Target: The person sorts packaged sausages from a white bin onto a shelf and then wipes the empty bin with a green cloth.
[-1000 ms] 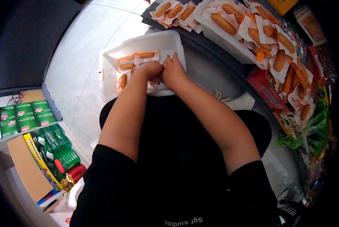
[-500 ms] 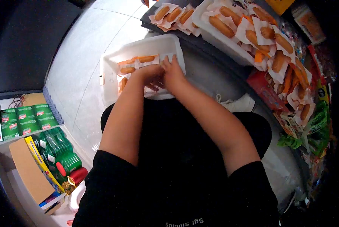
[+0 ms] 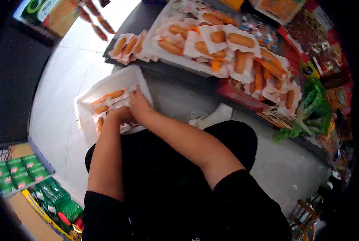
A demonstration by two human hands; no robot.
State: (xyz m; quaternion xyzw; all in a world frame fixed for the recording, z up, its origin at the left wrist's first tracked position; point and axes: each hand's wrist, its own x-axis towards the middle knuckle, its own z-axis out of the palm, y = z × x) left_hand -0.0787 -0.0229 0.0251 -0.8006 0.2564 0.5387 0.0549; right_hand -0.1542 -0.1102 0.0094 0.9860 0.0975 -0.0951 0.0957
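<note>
A white plastic tub (image 3: 145, 86) stands on the floor in front of my knees. Inside lie several sausages in white-and-orange wrappers (image 3: 116, 94), in rows along the left and far sides. Both my hands are over the tub's near right part, close together. My right hand (image 3: 139, 105) has bent fingers at the pale edge of a wrapped sausage, which it seems to pinch; the view is blurred. My left hand (image 3: 122, 115) reaches down beside it among the wrapped sausages, its fingers mostly hidden behind the hand.
On a dark low shelf (image 3: 127, 22), a second white bin (image 3: 153, 34) is heaped with wrapped sausages, and more spill rightward. Green leafy vegetables (image 3: 314, 100) and snack packets lie further right. Green packs (image 3: 21, 170) and a cardboard box (image 3: 35, 215) stand at left. A white shoe (image 3: 219, 114) is near the tub.
My view has swung right, so the tub and hands now appear further left and lower. Both hands stay in the tub; the right hand's fingers look more bent.
</note>
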